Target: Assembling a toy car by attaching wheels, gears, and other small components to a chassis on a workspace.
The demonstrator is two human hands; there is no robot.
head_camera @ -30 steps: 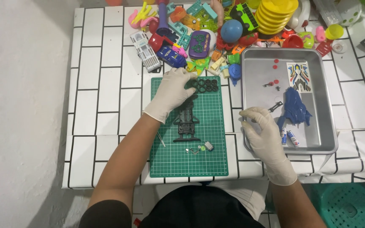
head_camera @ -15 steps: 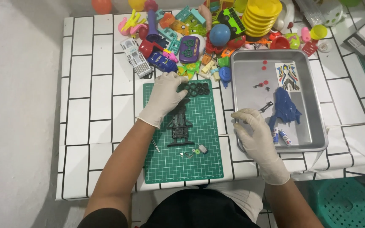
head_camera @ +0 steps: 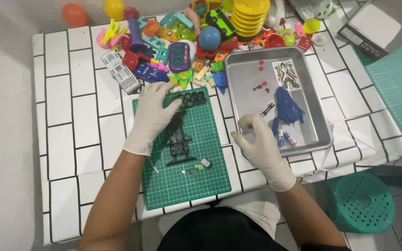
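My left hand point(head_camera: 153, 116), in a white glove, rests on a black toy car chassis point(head_camera: 178, 144) that lies on the green cutting mat point(head_camera: 182, 186). Black wheels point(head_camera: 192, 99) sit at the mat's top edge by my fingertips. My right hand point(head_camera: 257, 144), also gloved, hovers at the near left rim of the metal tray point(head_camera: 245, 76) with its fingers curled and pinched together; whether they hold a tiny part I cannot tell. In the tray lie a blue car body point(head_camera: 285, 109), a sticker sheet point(head_camera: 286, 74), two small batteries point(head_camera: 286, 138) and several small red and black parts.
A heap of colourful plastic toys point(head_camera: 182, 42) and stacked yellow bowls point(head_camera: 251, 16) fills the far side of the white tiled table. Small parts point(head_camera: 198, 166) lie on the mat. A second green mat point(head_camera: 398, 83) and a box sit right; a teal stool point(head_camera: 360, 202) stands below.
My right hand has drawn slightly back toward the tray's near left corner, fingers curling. My left hand stays on the chassis. The camera view has shifted.
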